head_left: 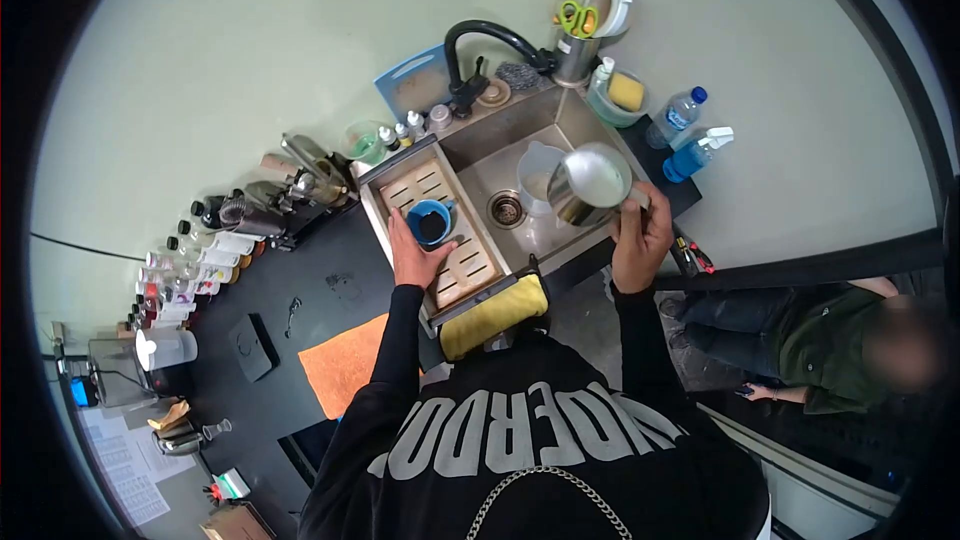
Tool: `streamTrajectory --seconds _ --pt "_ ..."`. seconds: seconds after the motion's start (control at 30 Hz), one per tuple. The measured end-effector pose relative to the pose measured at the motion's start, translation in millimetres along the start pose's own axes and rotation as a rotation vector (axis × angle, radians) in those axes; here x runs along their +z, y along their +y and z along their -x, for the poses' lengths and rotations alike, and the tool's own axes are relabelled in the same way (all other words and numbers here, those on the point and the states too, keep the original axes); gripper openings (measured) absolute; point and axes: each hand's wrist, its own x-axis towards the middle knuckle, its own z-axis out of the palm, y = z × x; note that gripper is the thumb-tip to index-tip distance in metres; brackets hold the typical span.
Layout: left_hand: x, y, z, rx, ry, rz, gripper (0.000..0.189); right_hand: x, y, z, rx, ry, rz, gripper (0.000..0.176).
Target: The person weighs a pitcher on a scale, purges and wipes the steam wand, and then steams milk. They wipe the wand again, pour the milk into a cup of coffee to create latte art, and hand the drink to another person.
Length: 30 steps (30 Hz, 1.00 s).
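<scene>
My left hand (415, 258) is around the near side of a blue cup (429, 223) with dark contents, which stands on the slatted wooden tray (470, 270) at the sink's left side. My right hand (642, 240) grips the handle of a metal pitcher (596, 178) above the right part of the sink (490, 155). Something pale shows inside the pitcher. Beneath and beside it, a clear plastic jug (537, 168) stands in the basin, partly hidden, next to the drain (506, 208).
A black faucet (497, 28) arches behind the sink. Bottles (680, 114) and a sponge bowl (617, 100) stand at its right. A yellow towel (495, 317) hangs in front; an orange cloth (342, 365) lies left. Another person (820, 345) is at the right.
</scene>
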Motion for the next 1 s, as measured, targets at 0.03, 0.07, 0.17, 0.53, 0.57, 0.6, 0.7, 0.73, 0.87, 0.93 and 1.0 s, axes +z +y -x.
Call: streamTrajectory --seconds 0.03,0.07,0.17,0.53,0.57,0.6,0.7,0.73,0.87,0.93,1.0 --pt "5.7 1.2 -2.9 -0.044 -0.012 0.072 0.136 3.0 -6.3 -9.8 -0.021 0.039 -0.007 0.024" --pt "11.5 1.7 -6.1 -0.089 -0.025 0.144 0.136 6.0 -13.5 -19.4 -0.042 0.078 -0.014 0.024" --pt "27.9 -1.9 -13.1 -0.142 0.027 0.175 0.127 14.1 -37.2 -40.2 -0.066 0.123 -0.039 0.024" --pt "-22.1 -17.1 -19.9 0.053 0.037 0.264 0.102 36.9 -13.1 11.1 -0.006 0.083 -0.005 0.025" --pt "-41.5 -12.7 -19.3 0.059 0.032 0.353 0.104 38.5 -7.6 22.1 0.017 0.079 0.015 0.025" --pt "-64.4 -4.4 -19.7 0.067 0.029 0.445 0.105 41.0 -0.9 32.1 0.018 0.074 0.024 0.025" --pt "-111.2 -2.1 -12.4 0.050 0.004 0.789 0.103 43.8 25.3 57.1 0.114 0.110 0.104 0.023" --pt "-130.3 1.8 -9.3 0.060 -0.009 0.915 0.101 45.7 32.9 62.1 0.106 0.111 0.111 0.023" --pt "-202.1 -0.4 12.7 0.023 -0.106 1.236 0.106 47.2 55.0 69.0 0.113 0.110 0.132 0.019" --pt "-220.3 -7.6 32.4 -0.055 -0.189 1.581 0.110 48.5 59.7 65.5 0.103 0.149 0.221 0.019" --pt "-227.3 -28.1 50.9 -0.073 -0.297 1.834 0.123 51.1 61.0 59.6 0.076 0.150 0.265 0.019"
